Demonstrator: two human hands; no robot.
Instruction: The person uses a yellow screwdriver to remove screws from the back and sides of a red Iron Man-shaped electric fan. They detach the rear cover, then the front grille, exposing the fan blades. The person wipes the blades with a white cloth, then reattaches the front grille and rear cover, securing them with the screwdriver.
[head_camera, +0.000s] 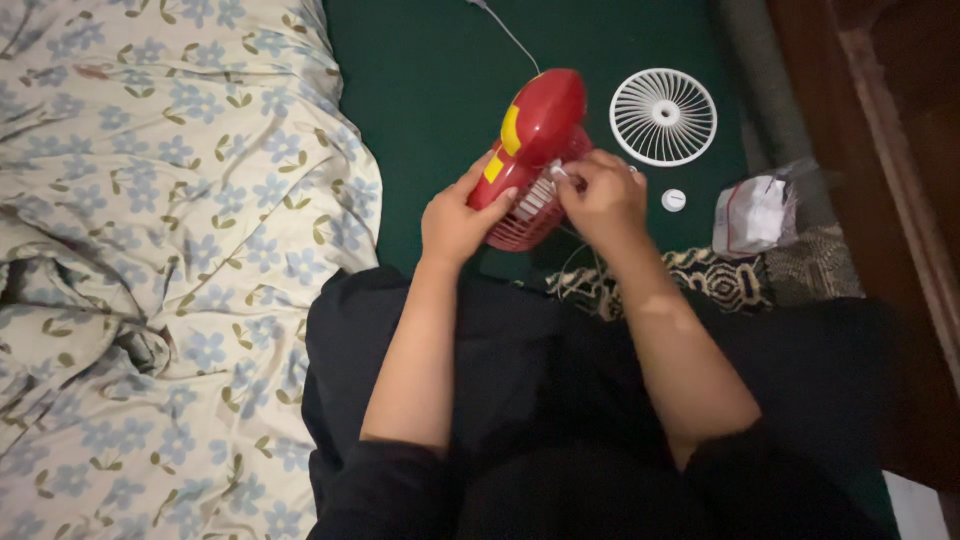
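1. Okay, centre of the frame, slightly above the middle: I see a small red fan (535, 150) with yellow patches, tilted, held over the dark green surface (420, 110).
2. My left hand (460, 220) is clasped around the fan's lower left side, thumb on the red housing.
3. My right hand (603, 200) is at the fan's red grille, fingertips (560, 175) pinched on something small and pale there; I cannot tell what it is.
4. White round grille cover (664, 116) lies flat on the green surface, upper right of the frame, apart from the fan.
5. Small white cap (674, 200) just below that cover, right of my right hand.
6. Clear plastic bag (757, 213) further right, at the green surface's edge.
7. Thin cord (510, 35) runs from the fan toward the top edge.
8. Floral bedsheet (160, 250) fills the left half, rumpled.
9. Patterned cloth (720, 280) sits right of centre, below the bag.
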